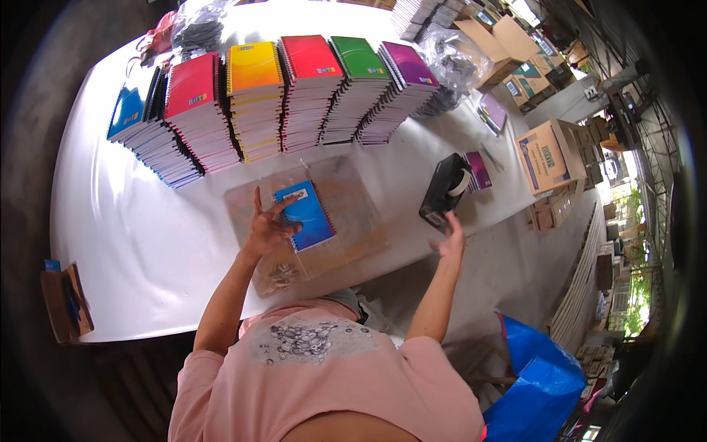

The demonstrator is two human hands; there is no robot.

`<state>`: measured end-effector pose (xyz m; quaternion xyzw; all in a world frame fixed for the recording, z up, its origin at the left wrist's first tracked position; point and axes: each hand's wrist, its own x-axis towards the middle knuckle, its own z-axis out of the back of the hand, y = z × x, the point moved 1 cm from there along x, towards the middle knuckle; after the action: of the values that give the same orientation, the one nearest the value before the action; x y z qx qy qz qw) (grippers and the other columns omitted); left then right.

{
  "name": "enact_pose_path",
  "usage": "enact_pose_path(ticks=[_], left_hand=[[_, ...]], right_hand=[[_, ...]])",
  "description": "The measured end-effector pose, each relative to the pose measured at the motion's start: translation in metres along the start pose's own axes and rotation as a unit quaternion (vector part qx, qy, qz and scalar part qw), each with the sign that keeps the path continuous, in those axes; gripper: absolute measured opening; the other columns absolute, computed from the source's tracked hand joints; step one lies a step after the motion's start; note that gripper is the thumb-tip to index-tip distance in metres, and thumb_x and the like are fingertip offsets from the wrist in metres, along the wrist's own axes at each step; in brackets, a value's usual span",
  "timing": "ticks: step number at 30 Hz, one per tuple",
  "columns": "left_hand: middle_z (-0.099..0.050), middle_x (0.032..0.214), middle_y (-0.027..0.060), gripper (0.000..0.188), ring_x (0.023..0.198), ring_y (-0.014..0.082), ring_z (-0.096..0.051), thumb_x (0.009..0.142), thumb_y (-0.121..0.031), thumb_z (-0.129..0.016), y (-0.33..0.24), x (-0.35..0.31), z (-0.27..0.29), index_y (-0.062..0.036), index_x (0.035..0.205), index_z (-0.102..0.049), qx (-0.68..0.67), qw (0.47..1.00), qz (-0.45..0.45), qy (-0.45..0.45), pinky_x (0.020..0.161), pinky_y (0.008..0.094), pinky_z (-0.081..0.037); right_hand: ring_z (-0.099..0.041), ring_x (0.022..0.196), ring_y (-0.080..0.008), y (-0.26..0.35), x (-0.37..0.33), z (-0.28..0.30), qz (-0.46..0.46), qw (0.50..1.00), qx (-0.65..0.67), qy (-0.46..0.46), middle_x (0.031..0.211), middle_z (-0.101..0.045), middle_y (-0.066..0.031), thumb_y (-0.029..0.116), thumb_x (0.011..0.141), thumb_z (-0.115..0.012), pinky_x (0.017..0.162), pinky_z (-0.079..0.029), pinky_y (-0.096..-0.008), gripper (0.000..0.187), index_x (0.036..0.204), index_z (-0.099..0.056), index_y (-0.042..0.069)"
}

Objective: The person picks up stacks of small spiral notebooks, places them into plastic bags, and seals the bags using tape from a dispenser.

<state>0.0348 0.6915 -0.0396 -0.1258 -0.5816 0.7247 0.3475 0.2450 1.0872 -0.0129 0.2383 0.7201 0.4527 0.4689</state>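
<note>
A blue spiral notebook [318,227] lies on a clear plastic sheet in front of me, with a small pale label near its top edge. My left hand [271,225] is over the notebook's left side, its fingers spread and some of them on the cover. At the near end of a black tape dispenser [436,200] is my right hand [451,239], fingers apart and nothing visible in them. I cannot tell whether its fingertips touch the dispenser. A roll of tape [460,182] sits in the dispenser.
Tall stacks of spiral notebooks, including a yellow stack [254,70] and a purple stack [407,66], line the white table [147,258]. A purple notebook [479,171] lies beside the dispenser. Cardboard boxes [543,158] stand at the right, above a blue bag [537,376].
</note>
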Motion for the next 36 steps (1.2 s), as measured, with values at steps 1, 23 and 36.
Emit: enact_pose_path(ticks=[1, 23, 36], left_hand=[[-0.069, 0.085, 0.0, 0.045, 0.092, 0.0016, -0.061, 0.069, -0.027, -0.071, 0.001, -0.002, 0.001, -0.0122, 0.11, -0.064, 0.001, 1.0, -0.024, -0.011, 0.108, 0.0483, 0.017], [-0.064, 0.107, -0.0047, 0.06, 0.117, 0.0042, -0.047, 0.068, -0.04, -0.07, 0.008, -0.001, 0.0, -0.0188, 0.122, -0.055, 0.077, 0.996, 0.001, 0.04, 0.109, 0.0479, 0.019], [-0.013, 0.146, 0.027, 0.14, 0.135, 0.0332, -0.019, 0.057, -0.037, -0.085, -0.046, -0.029, -0.029, -0.0005, 0.135, 0.026, -0.195, 0.958, 0.174, -0.121, 0.108, 0.0366, -0.021]], right_hand=[[-0.027, 0.129, -0.0293, -0.009, -0.01, -0.001, -0.012, 0.993, -0.088, -0.075, 0.131, -0.042, -0.0014, 0.033, 0.077, -0.071, 0.092, -0.027, -0.0658, 0.032, 0.105, -0.064, 0.017], [-0.065, 0.082, -0.031, -0.076, -0.097, -0.288, 0.32, 0.572, -0.663, 0.36, 0.092, -0.065, -0.0206, 0.036, 0.06, -0.082, 0.072, -0.051, -0.0393, 0.119, 0.145, -0.003, 0.012], [-0.047, 0.114, -0.0204, -0.098, -0.102, -0.213, 0.076, 0.859, -0.229, 0.452, 0.125, -0.049, -0.0131, 0.021, 0.073, -0.075, 0.096, -0.038, -0.0326, 0.08, 0.136, -0.028, 0.004]])
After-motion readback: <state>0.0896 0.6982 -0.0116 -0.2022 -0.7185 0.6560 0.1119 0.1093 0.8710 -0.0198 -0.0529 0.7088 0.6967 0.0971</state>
